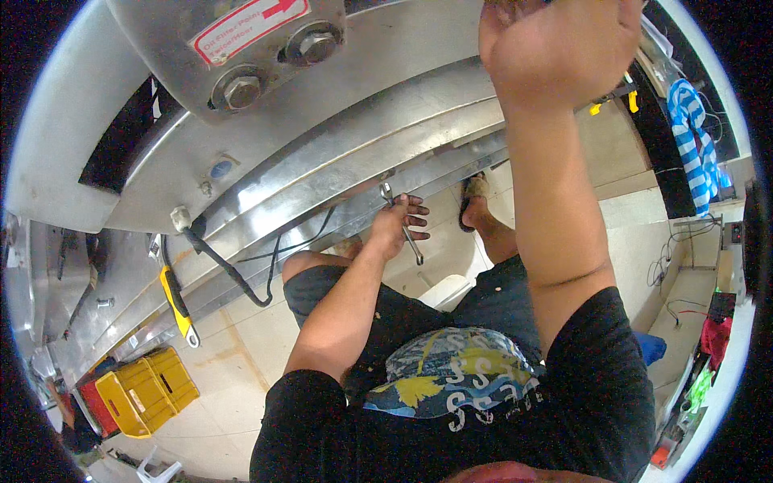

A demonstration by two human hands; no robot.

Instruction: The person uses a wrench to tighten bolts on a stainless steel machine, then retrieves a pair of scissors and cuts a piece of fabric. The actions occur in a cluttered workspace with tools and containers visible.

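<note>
My left hand (pixel 398 217) holds a double-ended steel wrench (pixel 415 249) below the machine's stepped metal ledge, over my lap, with several fingers loosely extended. My right hand (pixel 562 50) is raised at the top right with fingers curled; whatever it grips is hidden. Beside it, at top left, a steel housing (pixel 153 32) carries two large hex bolts (pixel 241 92) and a red-bordered label. A yellow-and-black adjustable wrench (pixel 174 304) hangs at the ledge's left, near a black cable (pixel 222 266) running down from a fitting.
Yellow plastic crates (pixel 146 390) and a white stool (pixel 157 469) are at lower left, near part of another person (pixel 71 423). A striped blue cloth (pixel 691 141), loose wires (pixel 668 262) and assorted items line the right side. I sit low, knees bent under the ledge.
</note>
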